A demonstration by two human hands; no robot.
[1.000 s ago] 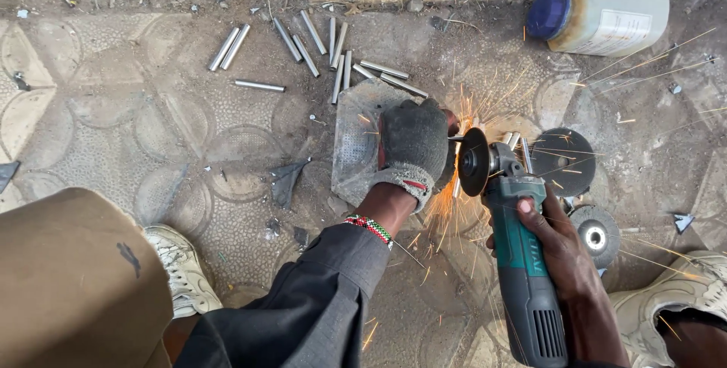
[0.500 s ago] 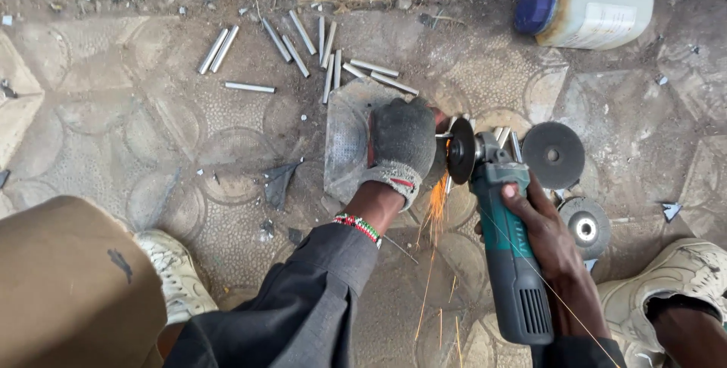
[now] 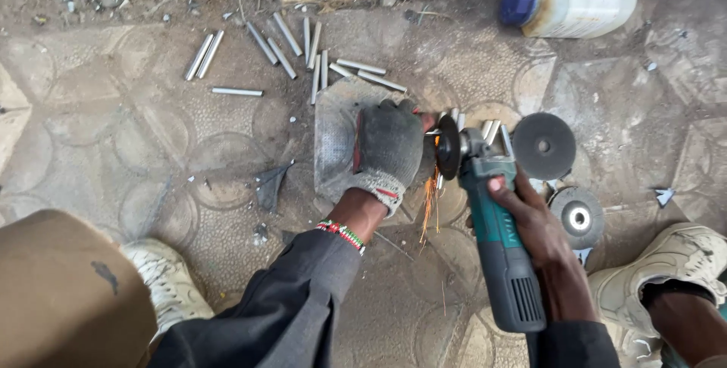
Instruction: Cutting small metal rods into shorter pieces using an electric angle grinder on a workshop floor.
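My left hand (image 3: 388,148), in a dark work glove, presses down on a grey metal plate (image 3: 335,135) that lies flat on the patterned floor. My bare right hand (image 3: 531,224) grips a green and grey angle grinder (image 3: 496,239). Its disc (image 3: 448,147) stands on edge right beside the gloved fingers, at the plate's right side. Orange sparks (image 3: 430,205) fall toward me below the disc. What the disc cuts is hidden by the glove.
Several short metal tubes (image 3: 282,54) lie scattered beyond the plate. Two loose grinder discs (image 3: 544,145) (image 3: 577,218) lie to the right. A white jug with a blue cap (image 3: 575,1) lies by the wall. My shoes (image 3: 163,285) (image 3: 674,266) flank the work.
The grinder and both hands have drifted slightly left in view. The spray of sparks has shrunk from a wide burst to a thin stream falling below the disc.
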